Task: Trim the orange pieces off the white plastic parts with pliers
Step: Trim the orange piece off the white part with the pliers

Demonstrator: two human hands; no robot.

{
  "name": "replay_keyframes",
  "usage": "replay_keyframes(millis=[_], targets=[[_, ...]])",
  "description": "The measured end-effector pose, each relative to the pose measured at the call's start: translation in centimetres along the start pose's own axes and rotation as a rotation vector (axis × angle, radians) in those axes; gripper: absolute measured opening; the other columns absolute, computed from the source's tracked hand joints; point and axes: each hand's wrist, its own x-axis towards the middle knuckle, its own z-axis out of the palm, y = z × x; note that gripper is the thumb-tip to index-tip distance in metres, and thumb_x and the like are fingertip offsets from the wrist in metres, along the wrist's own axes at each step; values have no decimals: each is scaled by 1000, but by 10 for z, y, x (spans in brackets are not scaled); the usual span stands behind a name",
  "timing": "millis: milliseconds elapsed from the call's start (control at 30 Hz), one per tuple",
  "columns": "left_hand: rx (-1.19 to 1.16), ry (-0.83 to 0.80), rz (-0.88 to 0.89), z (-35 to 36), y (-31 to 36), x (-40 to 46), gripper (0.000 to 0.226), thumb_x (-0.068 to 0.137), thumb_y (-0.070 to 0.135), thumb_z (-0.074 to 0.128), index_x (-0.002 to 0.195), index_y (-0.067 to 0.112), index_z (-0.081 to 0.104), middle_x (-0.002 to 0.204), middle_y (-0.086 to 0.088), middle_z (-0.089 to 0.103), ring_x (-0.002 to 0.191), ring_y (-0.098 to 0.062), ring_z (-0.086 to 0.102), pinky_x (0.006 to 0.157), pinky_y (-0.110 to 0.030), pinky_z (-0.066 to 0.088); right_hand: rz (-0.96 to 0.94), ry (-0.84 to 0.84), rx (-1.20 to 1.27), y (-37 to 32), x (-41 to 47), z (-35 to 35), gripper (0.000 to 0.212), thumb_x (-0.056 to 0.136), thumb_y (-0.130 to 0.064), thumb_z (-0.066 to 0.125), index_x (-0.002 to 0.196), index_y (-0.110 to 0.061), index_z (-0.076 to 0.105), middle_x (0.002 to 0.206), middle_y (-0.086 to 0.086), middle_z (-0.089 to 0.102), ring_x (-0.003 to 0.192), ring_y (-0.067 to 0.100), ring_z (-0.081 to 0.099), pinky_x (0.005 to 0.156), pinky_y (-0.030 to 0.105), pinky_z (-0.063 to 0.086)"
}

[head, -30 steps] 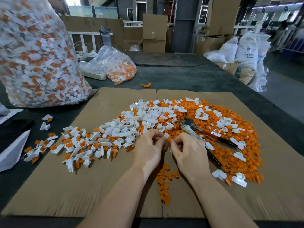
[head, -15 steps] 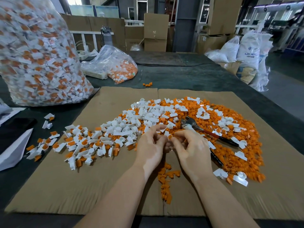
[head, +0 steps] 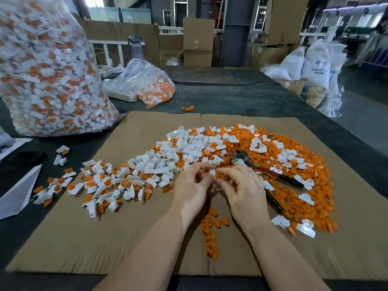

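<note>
My left hand [head: 194,185] and my right hand [head: 241,186] meet over the cardboard sheet [head: 136,238], and together their fingertips pinch one small white plastic part [head: 213,173] with an orange piece on it. The pliers [head: 247,162] lie untouched just right of my right hand, metal jaws up, red and black handles pointing right and down. A pile of white parts [head: 178,152] spreads left of my hands. Loose orange pieces [head: 298,198] cover the cardboard on the right. A short trail of orange pieces [head: 212,232] lies between my wrists.
A big clear bag [head: 46,70] full of white and orange parts stands at the far left. A smaller clear bag [head: 147,85] lies behind the cardboard. Untrimmed parts [head: 56,185] are scattered at the cardboard's left edge. White sacks [head: 315,66] and boxes stand at the back right.
Both hands stay together over the same spot, and their fingers have shifted slightly on the small part. The pliers have not moved.
</note>
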Motion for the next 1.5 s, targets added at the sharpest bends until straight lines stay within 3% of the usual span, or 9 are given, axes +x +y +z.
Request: replay_keyframes(millis=[400, 567, 667, 800, 1033, 1167, 1267, 1367, 1500], targets=[[45, 4, 13, 2, 3, 2, 11, 89, 10, 62, 97, 17, 62, 74, -14, 65, 65, -17, 64, 69, -31, 58, -5, 1, -55, 0, 0, -1, 21, 81, -15, 71, 102, -15, 71, 87, -1, 64, 89, 16, 58, 82, 44, 46], [-60, -5, -41, 1, 3, 5, 12, 89, 5, 62, 98, 11, 60, 66, -9, 58, 57, -12, 60, 64, -29, 56, 179, 56, -208, 5, 10, -15, 35, 89, -37, 59, 116, -15, 63, 112, 3, 63, 109, 19, 53, 90, 33, 29], [-90, 0, -64, 1, 5, 7, 12, 89, 3, 60, 97, 12, 60, 70, -11, 59, 55, -7, 59, 56, -20, 52, 453, -176, -505, 20, 24, -30, 49, 92, -51, 41, 128, -18, 49, 134, 7, 48, 126, 24, 39, 105, 46, 23], [-131, -1, -96, 1, 8, 9, 11, 89, 3, 61, 97, 11, 60, 73, -13, 59, 53, -5, 58, 50, -16, 48, 613, -532, -597, 34, 39, -43, 47, 85, -47, 51, 122, -19, 45, 141, 8, 35, 131, 29, 30, 110, 56, 17], [-184, 27, -155, 2, 10, 13, 9, 89, 4, 60, 96, 11, 60, 65, -6, 60, 51, -8, 56, 50, -18, 50, 486, -430, -667, 31, 44, -44, 47, 85, -51, 51, 114, -14, 47, 127, 10, 47, 119, 28, 41, 99, 45, 35], [-263, 61, -225, 1, 15, 19, 13, 88, 5, 63, 100, 10, 61, 62, -2, 62, 54, -11, 55, 48, -19, 48, 400, -404, -503, 16, 46, -52, 36, 89, -47, 47, 103, -14, 45, 90, 1, 52, 85, 19, 54, 76, 34, 49], [-319, 82, -247, 0, 18, 22, 13, 87, 4, 63, 99, 10, 61, 68, -6, 63, 57, -13, 56, 46, -19, 48, 415, -522, -198, 1, 46, -56, 24, 92, -42, 46, 95, -18, 50, 84, -2, 54, 75, 16, 59, 70, 34, 51], [-336, 116, -256, -2, 21, 25, 9, 88, 4, 62, 93, 12, 61, 69, -8, 63, 55, -11, 59, 45, -21, 49, 466, -659, 78, -11, 43, -61, 25, 92, -32, 48, 79, -15, 60, 68, -1, 57, 58, 16, 52, 58, 31, 40], [-330, 162, -263, -4, 24, 29, 10, 88, 2, 61, 93, 10, 61, 74, -10, 63, 54, -9, 59, 43, -18, 48, 558, -757, 256, -16, 42, -64, 28, 92, -27, 48, 80, -6, 63, 68, 8, 56, 60, 21, 52, 60, 33, 39]])
